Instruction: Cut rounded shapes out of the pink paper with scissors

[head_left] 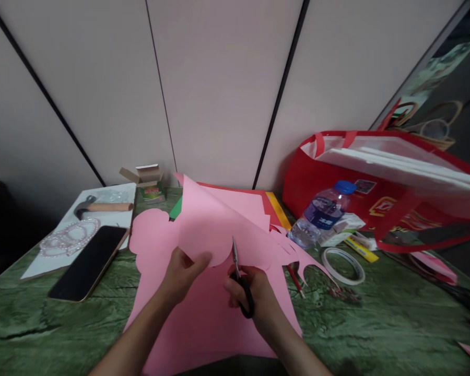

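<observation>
My left hand point(186, 269) pinches the lower edge of a raised pink paper sheet point(207, 219) between thumb and fingers. That sheet has a rounded, scalloped cut edge, and its upper part curls upward. My right hand point(250, 292) grips black-handled scissors point(244, 297), whose blades point up and away at the cut line of the paper. Whether the blades are fully closed is hard to make out. Beneath both hands lies more pink paper point(215, 329). A scalloped pink cutout point(151, 227) shows at the left, and curved pink offcuts point(303, 256) trail off to the right.
Left are a black phone point(90, 263), a hammer point(105, 207), a beaded strand point(72, 237) and a small open box point(151, 185). Right are a water bottle point(323, 214), a tape roll point(343, 265), a red pencil point(296, 282) and a red bag point(317, 177). A wall panel point(219, 94) stands behind.
</observation>
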Demonstrator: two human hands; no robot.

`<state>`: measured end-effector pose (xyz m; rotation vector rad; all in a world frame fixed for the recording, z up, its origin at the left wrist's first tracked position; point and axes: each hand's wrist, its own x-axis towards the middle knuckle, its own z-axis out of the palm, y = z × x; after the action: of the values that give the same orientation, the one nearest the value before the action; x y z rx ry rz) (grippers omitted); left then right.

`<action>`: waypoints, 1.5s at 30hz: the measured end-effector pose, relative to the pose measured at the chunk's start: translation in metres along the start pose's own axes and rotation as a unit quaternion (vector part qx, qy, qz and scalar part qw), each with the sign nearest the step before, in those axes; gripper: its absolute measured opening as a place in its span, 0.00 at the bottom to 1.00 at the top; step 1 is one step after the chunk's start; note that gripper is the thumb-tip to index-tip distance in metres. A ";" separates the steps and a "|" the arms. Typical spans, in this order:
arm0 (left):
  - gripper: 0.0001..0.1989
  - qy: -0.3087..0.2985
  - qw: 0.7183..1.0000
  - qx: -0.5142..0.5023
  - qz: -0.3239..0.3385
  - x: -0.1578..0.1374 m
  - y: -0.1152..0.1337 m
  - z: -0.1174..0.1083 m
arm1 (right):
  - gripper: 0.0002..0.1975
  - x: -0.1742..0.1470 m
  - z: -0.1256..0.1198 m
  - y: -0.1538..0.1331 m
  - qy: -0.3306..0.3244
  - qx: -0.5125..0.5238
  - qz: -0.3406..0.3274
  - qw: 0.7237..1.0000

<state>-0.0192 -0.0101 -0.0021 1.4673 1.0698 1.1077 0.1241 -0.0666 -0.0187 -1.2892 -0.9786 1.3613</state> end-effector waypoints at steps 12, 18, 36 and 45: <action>0.12 -0.003 0.998 -0.058 -0.032 -0.005 -0.001 0.011 | 0.12 -0.006 0.006 -0.005 -0.007 0.033 -0.011 0.999; 0.12 -0.010 1.000 0.026 -0.009 -0.006 0.003 0.006 | 0.11 -0.005 0.008 -0.002 -0.029 0.069 -0.011 0.997; 0.13 -0.036 0.994 0.097 0.024 -0.008 0.018 0.002 | 0.18 -0.006 0.006 -0.008 -0.057 0.107 -0.059 0.991; 0.13 -0.042 0.992 0.115 0.023 -0.010 0.016 0.001 | 0.16 -0.005 0.005 -0.006 -0.058 0.091 -0.059 0.992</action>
<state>-0.0186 -0.0220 0.0127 1.7126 1.1373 0.9695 0.1193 -0.0695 -0.0111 -1.0096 -0.9691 1.4117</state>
